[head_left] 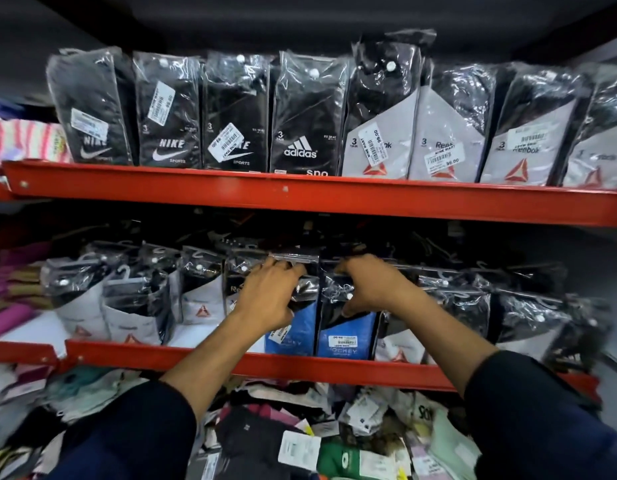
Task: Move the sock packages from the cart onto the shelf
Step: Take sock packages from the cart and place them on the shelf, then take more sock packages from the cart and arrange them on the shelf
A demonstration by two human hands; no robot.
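Note:
Two blue-and-black sock packages stand upright side by side on the middle red shelf (300, 370). My left hand (269, 296) grips the left blue package (293, 336) at its upper part. My right hand (373, 289) holds the top of the right blue package (347, 337), which bears a white price label. Both packages rest on the shelf between grey-and-black sock packs (203, 299) on the left and more of those (473, 306) on the right. No cart is in sight.
The upper red shelf (334, 199) carries a row of black Nike (168, 112), Adidas (303, 123) and grey Reebok (449, 133) packs. Below the middle shelf lies a jumbled heap of loose socks and tags (300, 434). Pink and striped items (19, 140) sit at the far left.

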